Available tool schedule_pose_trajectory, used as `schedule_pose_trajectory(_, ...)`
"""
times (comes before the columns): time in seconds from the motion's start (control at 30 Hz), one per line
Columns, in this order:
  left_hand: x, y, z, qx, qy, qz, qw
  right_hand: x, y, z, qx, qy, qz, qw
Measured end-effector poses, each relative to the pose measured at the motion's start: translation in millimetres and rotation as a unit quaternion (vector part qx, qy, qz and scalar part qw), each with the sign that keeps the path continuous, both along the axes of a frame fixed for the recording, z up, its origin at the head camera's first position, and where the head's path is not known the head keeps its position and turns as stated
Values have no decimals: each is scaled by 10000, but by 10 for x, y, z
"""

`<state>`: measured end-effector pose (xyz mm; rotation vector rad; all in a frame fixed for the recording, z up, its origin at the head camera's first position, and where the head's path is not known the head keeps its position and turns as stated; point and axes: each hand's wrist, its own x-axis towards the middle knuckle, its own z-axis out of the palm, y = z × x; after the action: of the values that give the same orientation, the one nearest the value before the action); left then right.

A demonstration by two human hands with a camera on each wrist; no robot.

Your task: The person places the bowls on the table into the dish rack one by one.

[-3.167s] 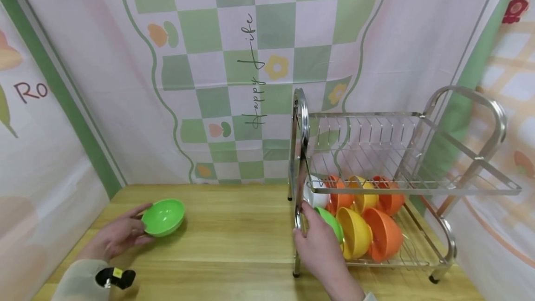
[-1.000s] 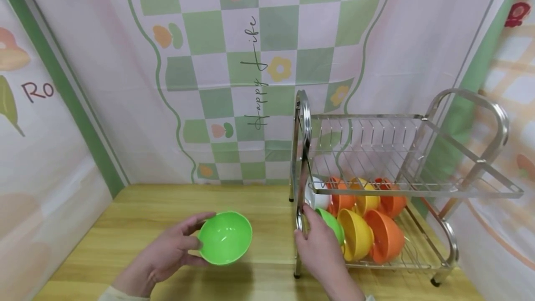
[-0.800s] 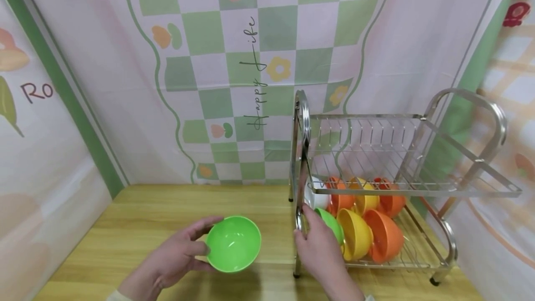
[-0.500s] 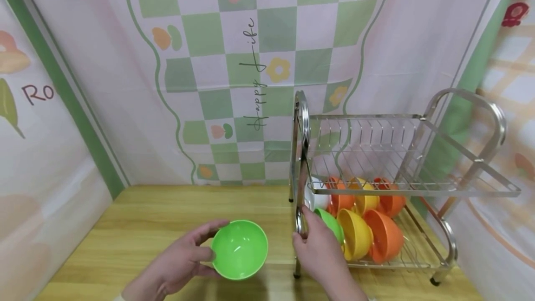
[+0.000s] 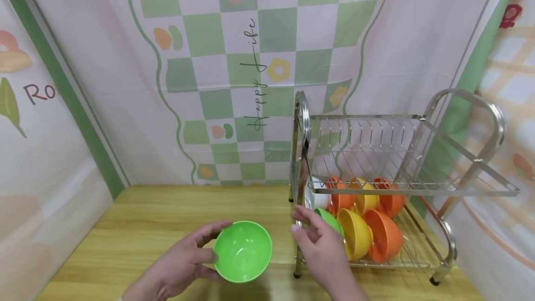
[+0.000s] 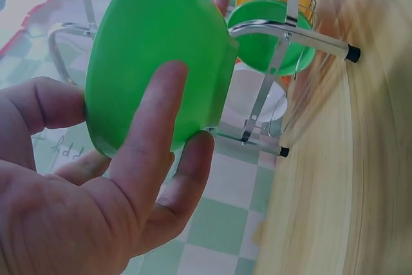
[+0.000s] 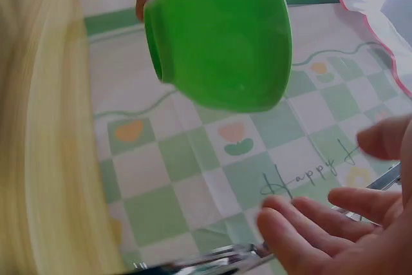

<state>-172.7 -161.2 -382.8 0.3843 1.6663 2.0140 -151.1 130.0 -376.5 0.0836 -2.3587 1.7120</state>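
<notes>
A green bowl point(image 5: 243, 251) is held above the wooden table by my left hand point(image 5: 188, 259), thumb at the rim and fingers spread along its outer wall. In the left wrist view the fingers lie against the underside of the bowl point(image 6: 154, 62). My right hand point(image 5: 326, 252) is beside the left post of the metal dish rack point(image 5: 302, 152), fingers loosely bent with nothing between them. The right wrist view shows this right hand point(image 7: 341, 230) apart from the bowl point(image 7: 225, 37). Part of a green bowl point(image 5: 329, 221) in the rack is hidden behind the right hand.
On the rack's lower tier, a yellow bowl point(image 5: 355, 233) and an orange bowl point(image 5: 383, 235) stand on edge. Behind them are a white bowl point(image 5: 318, 194) and several orange and yellow ones. A printed curtain point(image 5: 209, 78) hangs behind the table point(image 5: 138, 217).
My left hand has carried the green bowl from the table's left side rightward and nearer, tilting it. My right hand has let go of the rack's left post and drawn slightly away.
</notes>
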Motion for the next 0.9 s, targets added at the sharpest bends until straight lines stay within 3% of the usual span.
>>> schedule_pose_trajectory(0.1, 10, 14, 3, 69, -27, -16, 10000, 12, 7, -3, -786, -288, 722, 9939)
schedule_pose_trajectory(0.27, 28, 34, 15, 124, -66, -31, 9999, 10, 44, 1, -1695, -744, 1812, 9659)
schedule_pose_trajectory(0.33, 37, 43, 23, 124, -60, -27, 9999, 3, 64, -11, -2032, -863, 2265, 9487)
schedule_pose_trajectory(0.5, 63, 78, 37, 183, -61, -56, 9998, -9, 101, -62, -2827, -1334, 3311, 8903)
schedule_pose_trajectory(0.63, 82, 120, 37, 290, -42, -146, 9995, -6, 105, -90, -3089, -1640, 3625, 8639)
schedule_pose_trajectory(0.9, 107, 180, 52, 351, -136, -170, 9991, -15, 129, -87, -3293, -1929, 3942, 8360)
